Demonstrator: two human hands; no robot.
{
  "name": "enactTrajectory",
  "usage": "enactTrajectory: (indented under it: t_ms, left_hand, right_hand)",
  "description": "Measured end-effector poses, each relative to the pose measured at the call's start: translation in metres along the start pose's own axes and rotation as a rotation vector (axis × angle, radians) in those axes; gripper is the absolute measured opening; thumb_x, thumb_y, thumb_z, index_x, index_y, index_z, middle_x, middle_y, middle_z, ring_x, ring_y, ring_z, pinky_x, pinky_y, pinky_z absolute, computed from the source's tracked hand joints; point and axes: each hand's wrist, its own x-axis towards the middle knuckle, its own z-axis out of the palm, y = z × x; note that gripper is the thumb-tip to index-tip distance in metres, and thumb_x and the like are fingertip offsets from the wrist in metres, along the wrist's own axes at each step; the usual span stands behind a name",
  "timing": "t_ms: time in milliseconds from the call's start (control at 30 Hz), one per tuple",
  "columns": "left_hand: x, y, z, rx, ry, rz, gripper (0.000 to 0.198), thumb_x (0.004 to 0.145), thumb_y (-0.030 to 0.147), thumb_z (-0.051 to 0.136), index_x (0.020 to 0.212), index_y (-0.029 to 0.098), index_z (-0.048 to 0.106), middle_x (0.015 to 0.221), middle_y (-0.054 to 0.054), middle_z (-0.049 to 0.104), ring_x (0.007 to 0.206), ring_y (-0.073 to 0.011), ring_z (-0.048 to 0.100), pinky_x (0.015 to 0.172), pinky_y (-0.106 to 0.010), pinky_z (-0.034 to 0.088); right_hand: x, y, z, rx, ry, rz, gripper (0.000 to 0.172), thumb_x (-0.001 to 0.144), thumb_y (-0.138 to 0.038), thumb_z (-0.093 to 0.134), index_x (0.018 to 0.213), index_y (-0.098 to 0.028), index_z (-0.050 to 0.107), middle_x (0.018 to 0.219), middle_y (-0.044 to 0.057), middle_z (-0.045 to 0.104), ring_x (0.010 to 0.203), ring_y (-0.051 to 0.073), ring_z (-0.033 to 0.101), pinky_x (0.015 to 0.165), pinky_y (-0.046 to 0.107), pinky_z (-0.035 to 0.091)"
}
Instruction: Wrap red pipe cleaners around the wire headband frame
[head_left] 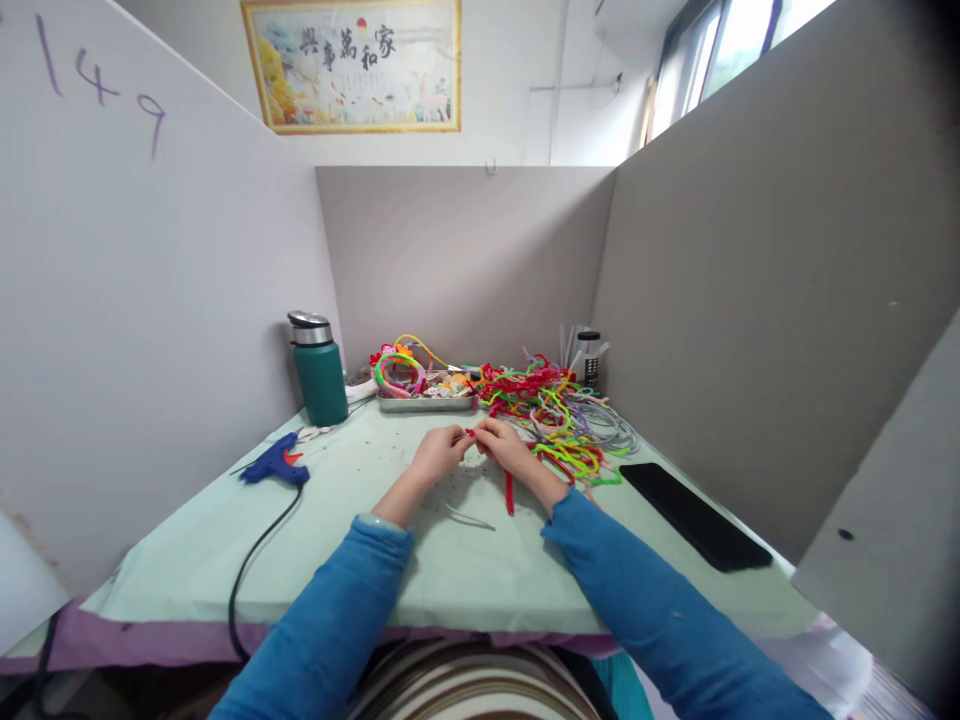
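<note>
My left hand (pixel 437 456) and my right hand (pixel 507 446) meet over the middle of the table, fingertips almost touching. Both are closed in a pinch on a small red pipe cleaner piece (pixel 470 432), mostly hidden by the fingers. A straight red pipe cleaner (pixel 510 494) lies beside my right wrist. Below my hands a thin grey-white stem (pixel 471 519) rests on the pale cloth. Just beyond my right hand is a tangled heap of coloured pipe cleaners (pixel 551 400), red, yellow, green and grey.
A metal tray (pixel 427 404) at the back holds small craft pieces and a coiled multicoloured ring (pixel 399 374). On the left are a green bottle (pixel 320 380) and a blue glue gun (pixel 275 462) with its cord. A black phone (pixel 694 515) lies right. Partitions enclose three sides.
</note>
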Motion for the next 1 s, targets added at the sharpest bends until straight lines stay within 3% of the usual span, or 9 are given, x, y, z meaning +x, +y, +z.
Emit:
enactTrajectory:
  t_ms: [233,433,733,867,1000]
  left_hand:
    - [0.003,0.001,0.000,-0.041,0.002,-0.039,0.035,0.081,0.040,0.044,0.068,0.016,0.064,0.053,0.000,0.055,0.056,-0.0124,0.049,0.055,-0.022,0.033]
    - [0.003,0.005,-0.005,-0.246,-0.082,-0.232,0.042,0.081,0.047,0.038,0.075,0.014,0.064,0.045,0.003,0.047,0.040,-0.0087,0.039,0.045,-0.021,0.031]
    - [-0.001,0.009,-0.008,-0.579,-0.196,-0.402,0.024,0.075,0.035,0.046,0.069,0.013,0.056,0.043,0.006,0.038,0.033,-0.0055,0.028,0.037,-0.020,0.025]
    - [0.000,0.006,-0.005,-0.472,-0.140,-0.375,0.031,0.077,0.039,0.046,0.072,0.012,0.060,0.048,0.004,0.045,0.034,-0.0058,0.032,0.037,-0.021,0.027]
    - [0.002,0.000,-0.001,-0.252,0.028,-0.253,0.029,0.077,0.039,0.050,0.084,0.014,0.063,0.063,0.000,0.058,0.041,-0.0072,0.042,0.042,-0.022,0.033]
  right_hand:
    - [-0.001,-0.004,0.001,-0.002,-0.001,0.015,0.017,0.078,-0.027,0.047,0.065,-0.017,0.053,0.055,-0.004,0.049,0.050,0.009,0.041,0.049,0.020,0.031]
    - [-0.003,-0.007,0.001,-0.024,-0.005,-0.006,0.019,0.079,-0.028,0.047,0.066,-0.017,0.054,0.056,-0.004,0.049,0.050,0.009,0.041,0.050,0.020,0.031]
    - [-0.009,-0.016,0.003,-0.044,-0.026,-0.075,0.018,0.079,-0.027,0.047,0.070,-0.016,0.057,0.058,-0.003,0.051,0.054,0.010,0.044,0.053,0.021,0.034]
    - [-0.007,-0.013,0.003,-0.088,0.004,-0.040,0.018,0.079,-0.028,0.047,0.069,-0.016,0.056,0.058,-0.003,0.052,0.055,0.010,0.046,0.053,0.020,0.034]
    - [-0.004,-0.010,0.002,-0.147,0.068,0.026,0.019,0.078,-0.027,0.049,0.063,-0.016,0.054,0.057,-0.002,0.053,0.057,0.010,0.047,0.056,0.021,0.034]
